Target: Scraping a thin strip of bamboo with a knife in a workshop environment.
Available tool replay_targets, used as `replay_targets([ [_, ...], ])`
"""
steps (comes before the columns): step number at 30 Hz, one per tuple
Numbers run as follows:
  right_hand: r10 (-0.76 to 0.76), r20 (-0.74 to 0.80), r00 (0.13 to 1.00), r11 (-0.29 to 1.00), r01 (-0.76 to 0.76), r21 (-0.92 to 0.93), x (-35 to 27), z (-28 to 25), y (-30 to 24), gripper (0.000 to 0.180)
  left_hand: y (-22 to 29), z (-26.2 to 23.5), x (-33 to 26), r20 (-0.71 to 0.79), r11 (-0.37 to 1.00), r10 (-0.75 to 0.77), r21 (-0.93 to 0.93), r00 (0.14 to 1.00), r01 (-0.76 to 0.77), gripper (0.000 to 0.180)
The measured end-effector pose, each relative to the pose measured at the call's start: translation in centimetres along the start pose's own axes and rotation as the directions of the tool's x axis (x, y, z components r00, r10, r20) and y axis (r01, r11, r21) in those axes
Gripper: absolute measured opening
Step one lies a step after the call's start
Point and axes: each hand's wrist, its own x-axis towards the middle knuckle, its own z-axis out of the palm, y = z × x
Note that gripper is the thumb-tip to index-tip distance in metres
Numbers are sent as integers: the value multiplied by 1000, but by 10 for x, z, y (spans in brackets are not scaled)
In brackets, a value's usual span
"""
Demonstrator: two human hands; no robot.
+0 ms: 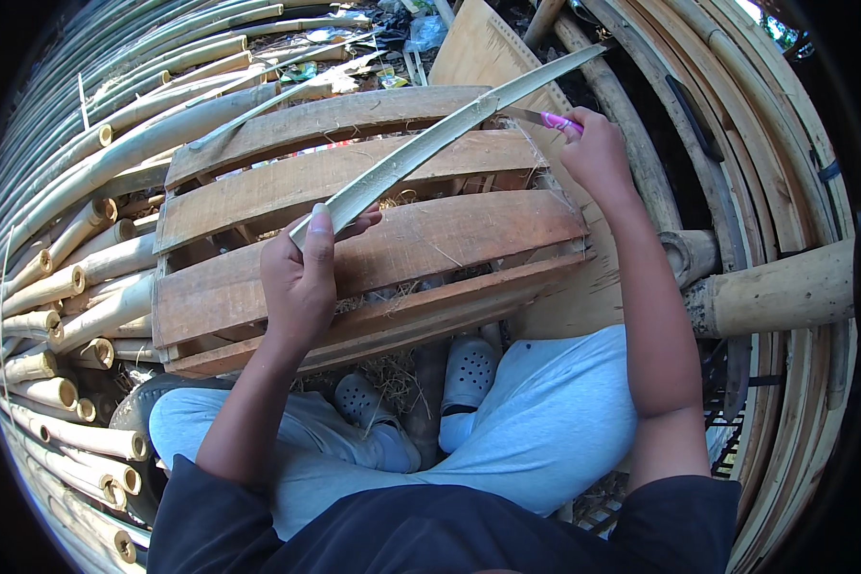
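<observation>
A long, pale split bamboo strip [425, 143] slants from the lower left up to the far right, above a slatted wooden crate [354, 167]. My left hand [303, 277] grips its near end, the thumb lying along the top. My right hand [598, 153] is closed round the pink-and-white handle of a knife [557, 121]. The knife's blade points left toward the strip's far half; whether it touches the strip I cannot tell. The strip's inner face looks rough and whitish.
Stacked bamboo poles [67, 284] fill the left side. On the right lie a thick bamboo pole [784, 287] and long wooden slats [794, 191]. A plywood sheet [473, 43] leans behind the crate. My clog-shod feet [469, 373] rest below the crate's near side.
</observation>
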Motion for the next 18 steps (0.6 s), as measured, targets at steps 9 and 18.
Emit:
replay_targets([
  [9,190,173,966,966,-152,-208,-29,-61,3,24,1,1,0,9,1000,1,2,1000,-1,50],
  [18,331,244,912,853,-178,-491,-31,-58,-7,28,4,2,0,17,999,-26,38,1000,26,53],
])
